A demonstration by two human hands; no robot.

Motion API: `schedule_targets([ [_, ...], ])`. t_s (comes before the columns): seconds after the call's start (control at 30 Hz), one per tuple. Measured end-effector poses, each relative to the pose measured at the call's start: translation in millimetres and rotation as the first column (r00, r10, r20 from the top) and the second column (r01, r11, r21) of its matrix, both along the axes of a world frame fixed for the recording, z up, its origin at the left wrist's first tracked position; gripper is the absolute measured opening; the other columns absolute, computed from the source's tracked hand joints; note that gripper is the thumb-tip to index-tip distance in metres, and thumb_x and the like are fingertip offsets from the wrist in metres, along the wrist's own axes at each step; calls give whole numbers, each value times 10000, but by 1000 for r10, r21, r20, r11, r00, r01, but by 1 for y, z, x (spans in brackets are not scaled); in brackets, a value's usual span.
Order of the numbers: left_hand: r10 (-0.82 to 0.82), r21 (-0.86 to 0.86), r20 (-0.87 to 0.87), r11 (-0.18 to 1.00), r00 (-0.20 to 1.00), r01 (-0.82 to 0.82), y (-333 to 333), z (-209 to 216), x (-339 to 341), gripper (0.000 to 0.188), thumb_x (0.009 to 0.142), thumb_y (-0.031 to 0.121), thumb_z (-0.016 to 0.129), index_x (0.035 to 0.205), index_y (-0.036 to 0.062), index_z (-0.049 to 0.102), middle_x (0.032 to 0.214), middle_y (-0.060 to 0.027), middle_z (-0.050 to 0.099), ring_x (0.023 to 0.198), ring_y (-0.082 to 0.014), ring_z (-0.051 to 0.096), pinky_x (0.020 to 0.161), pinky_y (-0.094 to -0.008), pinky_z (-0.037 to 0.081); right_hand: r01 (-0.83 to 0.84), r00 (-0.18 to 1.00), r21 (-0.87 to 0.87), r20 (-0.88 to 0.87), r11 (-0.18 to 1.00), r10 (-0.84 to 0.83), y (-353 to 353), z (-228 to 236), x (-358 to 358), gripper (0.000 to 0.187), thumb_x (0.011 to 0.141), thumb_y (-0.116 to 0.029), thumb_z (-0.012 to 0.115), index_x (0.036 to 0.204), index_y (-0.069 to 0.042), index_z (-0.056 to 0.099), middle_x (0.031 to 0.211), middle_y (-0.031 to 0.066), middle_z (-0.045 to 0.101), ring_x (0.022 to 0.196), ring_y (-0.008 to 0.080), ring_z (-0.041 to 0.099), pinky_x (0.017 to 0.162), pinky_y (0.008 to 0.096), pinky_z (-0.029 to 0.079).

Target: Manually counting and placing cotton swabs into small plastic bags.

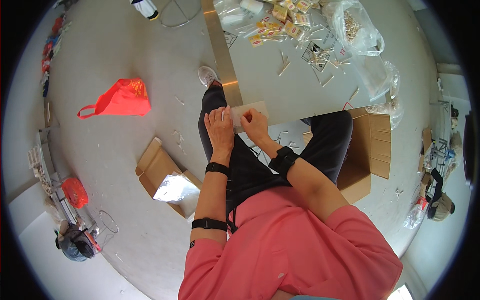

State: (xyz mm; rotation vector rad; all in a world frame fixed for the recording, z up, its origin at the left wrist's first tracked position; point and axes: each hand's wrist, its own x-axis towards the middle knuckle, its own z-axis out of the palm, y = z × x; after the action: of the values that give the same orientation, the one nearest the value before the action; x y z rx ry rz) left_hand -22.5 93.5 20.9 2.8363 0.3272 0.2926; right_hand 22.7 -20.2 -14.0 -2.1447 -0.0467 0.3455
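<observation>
A small clear plastic bag point(258, 107) lies flat at the near left corner of the counter point(290, 95), between the two hands. The left hand point(220, 125) rests palm down over the bag's left end, its fingers side by side; whether that grip is clamped on the plastic, I cannot tell. The right hand point(256, 125) touches the bag's near side, fingers bent and thumb drawn in toward the forefinger; the tips are too small to show whether this grip is apart or pinched on the film.

Farther across the counter lie loose cotton swabs point(321, 59), most in one scattered heap, a few strewn nearer. Beyond them is a pile of small packets point(294, 32) with yellow labels, swabs poking out among them. To the right of these, a large clear bag point(367, 35) holds a mass of swabs.

Below the counter's right end stands an open cardboard box point(380, 145), flaps spread; its depths are in shadow. On the floor to the left, another open cardboard box point(152, 162) holds shiny clear plastic point(175, 187). Farther off, a red bag point(125, 99) lies on its side, contents hidden.
</observation>
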Motion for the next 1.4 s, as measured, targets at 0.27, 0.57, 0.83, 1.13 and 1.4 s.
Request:
schedule_targets([
  [0.27, -164, 36, -15, 986, 986, 164, 4, -8, -3, 232, 753, 115, 665, 984, 102, 653, 1059, -35, 613, 1038, -253, 546, 903, -403, 409, 80, 986, 221, 123, 972, -109, -56, 5, 19, 99, 840, -65, 615, 922, -13, 636, 763, 73, 661, 629, 125, 596, 590, 275, 486],
  [0.57, -153, -327, 100, 928, 983, 178, -63, 1, 12, 143, 819, 59, 630, 959, 65, 660, 1008, -80, 631, 972, -286, 578, 843, -397, 465, -45, 913, -108, 400, 993, 84, -102, 18, 153, 228, 766, 9, 645, 966, -97, 620, 954, 80, 597, 792, 302, 624, 667, 389, 504],
  [0.83, -124, -411, 125, 896, 984, 165, -82, -18, 51, 323, 837, 42, 609, 1157, 54, 564, 1172, -122, 560, 1074, -332, 515, 940, -423, 417, -258, 934, -242, 187, 935, 306, -113, 1, 142, 210, 780, -41, 659, 972, -113, 613, 1004, 85, 582, 897, 313, 617, 705, 415, 507],
  [1.13, -102, -124, 5, 987, 995, 102, -95, -29, 80, 450, 867, 120, 521, 1313, 126, 462, 1377, -49, 415, 1253, -298, 380, 1056, -448, 283, -263, 782, -243, 514, 934, 354, -105, 22, 196, 199, 791, -33, 568, 974, -108, 588, 958, 78, 542, 859, 279, 607, 696, 394, 513],
  [1.4, -73, -127, -3, 989, 997, 72, -91, -31, 77, 471, 839, 100, 534, 1305, 149, 479, 1372, -43, 421, 1252, -285, 387, 1054, -441, 286, -360, 807, -222, 413, 906, 422, -121, 19, 193, 67, 804, -78, 604, 835, -73, 545, 955, 62, 539, 840, 260, 600, 676, 370, 504],
])
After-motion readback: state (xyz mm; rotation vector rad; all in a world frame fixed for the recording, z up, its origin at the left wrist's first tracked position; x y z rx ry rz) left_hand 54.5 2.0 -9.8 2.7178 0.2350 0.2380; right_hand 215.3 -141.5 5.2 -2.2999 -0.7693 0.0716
